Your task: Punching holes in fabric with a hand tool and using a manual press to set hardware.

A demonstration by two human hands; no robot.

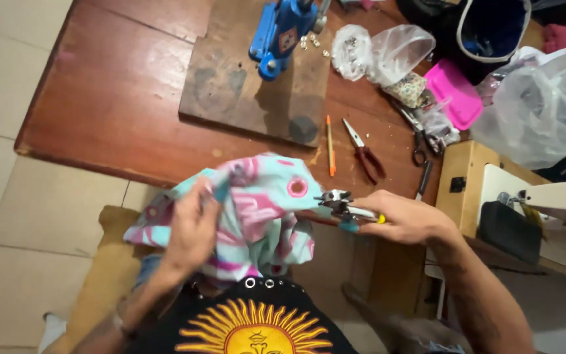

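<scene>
Cloth (pixel 257 210): pink-and-turquoise, bunched, gripped by left hand (pixel 194 226). Right hand (pixel 404 219) squeezes punch pliers (pixel 345 206) at its edge. Nearby on table (pixel 113 98): blue press (pixel 280 33), pencil (pixel 329 145), red pliers (pixel 363 152).

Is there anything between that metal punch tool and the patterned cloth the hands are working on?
Nothing visible. The right hand holds the punch pliers with the head right at the cloth's edge, while the left hand grips the bunched fabric. Whether the head touches it is unclear.
</scene>
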